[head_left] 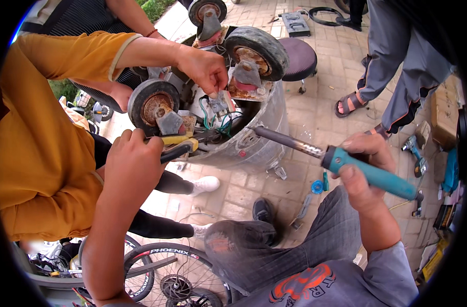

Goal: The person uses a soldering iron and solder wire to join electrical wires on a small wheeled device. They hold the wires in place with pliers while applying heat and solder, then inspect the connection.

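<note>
My left hand (131, 158) grips yellow-handled pliers (185, 144) whose jaws reach into a bundle of green and blue wires (218, 123) at the underside of an overturned metal drum (259, 138) with rusty caster wheels (151, 105). My right hand (363, 163) holds a soldering iron with a teal handle (371, 174); its dark metal tip (259, 131) points at the wires. A person in a mustard sleeve reaches in from the left, and that person's hand (205, 69) pinches a small connector above the wires.
A second caster wheel (256, 51) sticks up on the drum. A purple stool (300, 59) stands behind it. Another person in grey trousers and sandals (351, 102) stands at right. A cordless drill (415, 148) lies on the paving; a bicycle wheel (177, 279) is at bottom.
</note>
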A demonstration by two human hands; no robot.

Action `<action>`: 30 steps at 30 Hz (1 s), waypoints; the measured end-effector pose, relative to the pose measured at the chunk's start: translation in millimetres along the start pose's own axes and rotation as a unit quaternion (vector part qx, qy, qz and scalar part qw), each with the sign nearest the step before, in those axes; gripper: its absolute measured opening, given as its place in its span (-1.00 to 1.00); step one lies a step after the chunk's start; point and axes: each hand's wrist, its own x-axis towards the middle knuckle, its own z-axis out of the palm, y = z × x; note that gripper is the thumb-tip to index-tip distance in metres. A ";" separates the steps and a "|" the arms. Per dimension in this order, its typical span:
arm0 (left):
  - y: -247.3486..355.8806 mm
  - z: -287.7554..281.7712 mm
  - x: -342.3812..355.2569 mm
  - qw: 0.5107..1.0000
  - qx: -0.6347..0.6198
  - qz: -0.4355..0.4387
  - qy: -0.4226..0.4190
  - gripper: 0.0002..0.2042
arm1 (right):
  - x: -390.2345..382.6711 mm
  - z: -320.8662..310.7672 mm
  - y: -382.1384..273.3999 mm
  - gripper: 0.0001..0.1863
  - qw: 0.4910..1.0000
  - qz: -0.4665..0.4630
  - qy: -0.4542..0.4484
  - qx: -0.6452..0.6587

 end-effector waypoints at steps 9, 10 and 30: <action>5.7 30.6 -21.9 0.995 -0.020 -0.007 0.093 -0.83 | 29.9 26.7 12.3 -0.66 0.975 -0.112 -0.180 -0.065; 6.2 33.2 -21.0 0.995 -0.020 -0.012 0.095 -0.84 | 31.0 31.5 14.9 -0.67 0.973 -0.119 -0.180 -0.078; 15.2 29.0 -15.5 0.994 -0.036 -0.058 0.081 -0.82 | 60.5 56.6 16.4 -0.77 0.979 -0.042 -0.180 -0.090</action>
